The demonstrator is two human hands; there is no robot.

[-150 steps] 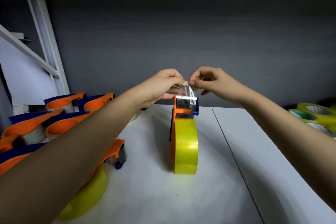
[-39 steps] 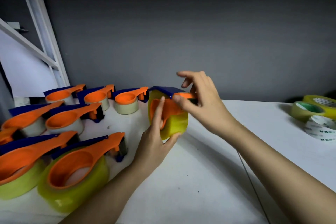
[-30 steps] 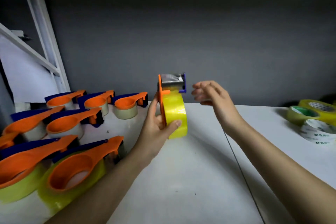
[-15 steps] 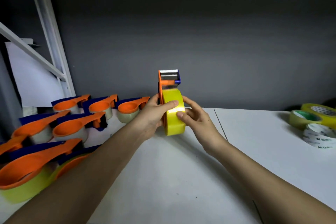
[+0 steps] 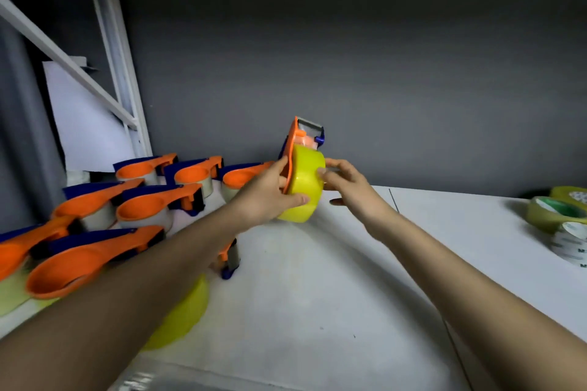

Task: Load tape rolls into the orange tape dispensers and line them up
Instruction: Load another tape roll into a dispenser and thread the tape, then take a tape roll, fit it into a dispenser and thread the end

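Observation:
An orange tape dispenser (image 5: 293, 149) with a blue and metal cutter head stands upright, lifted just above the white table (image 5: 317, 311), with a yellow tape roll (image 5: 305, 187) mounted in it. My left hand (image 5: 263, 197) grips it from the left, thumb curled under the roll's face. My right hand (image 5: 352, 187) is beside the roll with relaxed fingers, its fingertips touching the roll's right edge. Several loaded orange dispensers (image 5: 149, 206) lie in rows at the left; the nearest one (image 5: 85, 260) is partly hidden by my left forearm.
Loose tape rolls, one yellow-green (image 5: 552, 213) and one white (image 5: 571, 244), sit at the table's right edge. A white metal frame (image 5: 117, 73) rises at the back left. A dark grey wall closes the back.
The dispenser has tilted slightly to the right in my left hand. My right hand has loosened from pinching the roll to touching its edge with its fingertips.

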